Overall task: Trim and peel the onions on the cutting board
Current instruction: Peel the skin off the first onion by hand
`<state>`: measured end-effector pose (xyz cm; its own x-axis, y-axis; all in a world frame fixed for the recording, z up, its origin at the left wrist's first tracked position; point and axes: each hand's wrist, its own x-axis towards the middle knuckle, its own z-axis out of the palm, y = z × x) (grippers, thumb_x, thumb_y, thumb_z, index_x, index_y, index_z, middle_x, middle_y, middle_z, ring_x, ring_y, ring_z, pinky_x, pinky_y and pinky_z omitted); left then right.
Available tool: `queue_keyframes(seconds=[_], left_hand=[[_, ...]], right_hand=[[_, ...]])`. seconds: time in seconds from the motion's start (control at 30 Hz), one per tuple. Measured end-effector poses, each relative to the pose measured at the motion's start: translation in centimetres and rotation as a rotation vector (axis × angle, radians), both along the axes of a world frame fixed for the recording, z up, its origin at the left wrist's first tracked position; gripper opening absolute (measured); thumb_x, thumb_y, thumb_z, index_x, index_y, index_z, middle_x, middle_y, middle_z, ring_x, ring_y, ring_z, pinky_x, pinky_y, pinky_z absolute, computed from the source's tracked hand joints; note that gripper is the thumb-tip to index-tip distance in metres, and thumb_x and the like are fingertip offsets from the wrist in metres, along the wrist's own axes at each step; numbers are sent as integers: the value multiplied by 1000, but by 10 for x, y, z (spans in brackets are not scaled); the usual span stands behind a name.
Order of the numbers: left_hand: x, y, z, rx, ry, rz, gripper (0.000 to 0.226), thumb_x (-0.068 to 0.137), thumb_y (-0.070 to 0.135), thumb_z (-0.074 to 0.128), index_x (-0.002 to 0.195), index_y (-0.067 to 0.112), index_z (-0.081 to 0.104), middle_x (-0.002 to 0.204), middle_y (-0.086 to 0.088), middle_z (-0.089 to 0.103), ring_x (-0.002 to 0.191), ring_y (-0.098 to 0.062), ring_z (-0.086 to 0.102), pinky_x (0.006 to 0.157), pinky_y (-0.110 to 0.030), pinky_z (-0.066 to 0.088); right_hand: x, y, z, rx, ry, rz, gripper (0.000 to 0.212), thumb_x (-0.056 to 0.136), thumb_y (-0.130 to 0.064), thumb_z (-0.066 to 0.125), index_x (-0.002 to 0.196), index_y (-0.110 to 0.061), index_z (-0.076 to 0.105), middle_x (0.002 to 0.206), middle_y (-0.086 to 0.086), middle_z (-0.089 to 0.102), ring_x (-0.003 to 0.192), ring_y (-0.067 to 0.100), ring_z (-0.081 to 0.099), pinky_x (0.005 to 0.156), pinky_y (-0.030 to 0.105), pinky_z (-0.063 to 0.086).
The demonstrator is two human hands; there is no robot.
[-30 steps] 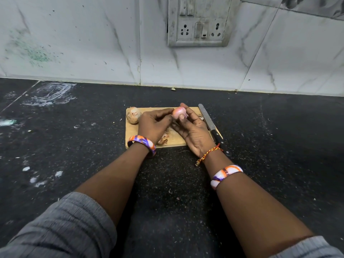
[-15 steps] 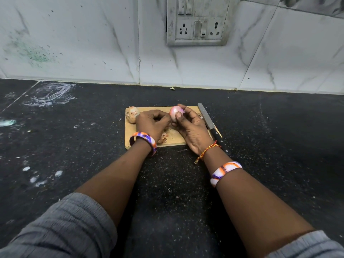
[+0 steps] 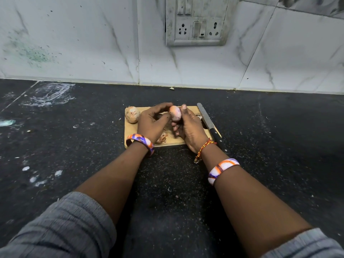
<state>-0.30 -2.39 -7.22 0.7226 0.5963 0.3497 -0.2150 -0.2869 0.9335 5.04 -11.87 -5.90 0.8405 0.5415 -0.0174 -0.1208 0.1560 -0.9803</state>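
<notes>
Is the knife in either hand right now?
No: the knife lies on the cutting board's right edge while both hands work the onion.

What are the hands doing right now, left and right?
Left hand: fingers curled at the pink onion, apparently picking at its skin.
Right hand: closed around the same onion, holding it above the cutting board.

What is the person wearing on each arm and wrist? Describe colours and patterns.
Both arms have grey ribbed sleeves pushed up towards the elbows: left sleeve, right sleeve. Each wrist has a wide bangle patterned in orange, purple and white: left bangle, right bangle. The right wrist also has a red-and-yellow twisted thread.
</notes>
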Motion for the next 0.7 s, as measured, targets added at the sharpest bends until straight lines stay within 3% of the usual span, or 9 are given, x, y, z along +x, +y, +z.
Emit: queue_keyframes(seconds=[0.1, 0.23, 0.4, 0.5, 0.63, 0.7], left_hand=[[1, 1, -2, 0, -15, 84, 19, 77, 6, 67, 90, 20, 66, 86, 6, 67, 78, -11, 62, 74, -26, 53], [2, 0, -1, 8, -1, 148, 12, 76, 9, 69, 80, 18, 62, 73, 13, 60, 68, -7, 57, 67, -24, 51], [2, 1, 0, 2, -12, 173, 8, 81, 6, 61, 75, 7, 67, 63, 12, 58, 54, 9, 55, 57, -7, 43], [2, 2, -2, 6, -4, 192, 8, 80, 8, 62, 75, 9, 67, 63, 12, 59, 53, 10, 54, 55, -6, 43], [0, 2, 0, -16, 16, 164, 16, 81, 9, 63, 94, 7, 71, 82, 4, 67, 69, 1, 60, 66, -13, 51], [-1, 2, 2, -22, 33, 177, 14, 80, 8, 63, 90, 4, 72, 76, 1, 66, 59, 4, 59, 57, -7, 48]], right_hand=[[-2, -1, 0, 0, -2, 23, 35, 97, -38, 35, 85, -13, 56, 62, 7, 50, 46, 11, 47, 39, 18, 44], [-3, -3, -2, 9, -90, 31, 11, 95, -22, 48, 92, -16, 57, 63, 1, 49, 43, 5, 44, 37, 17, 42], [-3, -2, -2, -58, -129, 2, 11, 92, -23, 53, 84, -18, 59, 57, -1, 42, 36, 2, 36, 33, 14, 32], [-1, -2, -1, -112, -139, 6, 15, 91, -28, 54, 78, -22, 60, 55, 1, 38, 33, 3, 33, 31, 14, 28], [-1, -1, 0, -165, -150, -10, 16, 87, -29, 61, 72, -23, 64, 43, -6, 41, 30, 4, 29, 31, 12, 23], [0, -1, 0, -168, -139, -13, 15, 85, -29, 63, 72, -21, 65, 37, -9, 45, 28, 4, 28, 31, 13, 22]])
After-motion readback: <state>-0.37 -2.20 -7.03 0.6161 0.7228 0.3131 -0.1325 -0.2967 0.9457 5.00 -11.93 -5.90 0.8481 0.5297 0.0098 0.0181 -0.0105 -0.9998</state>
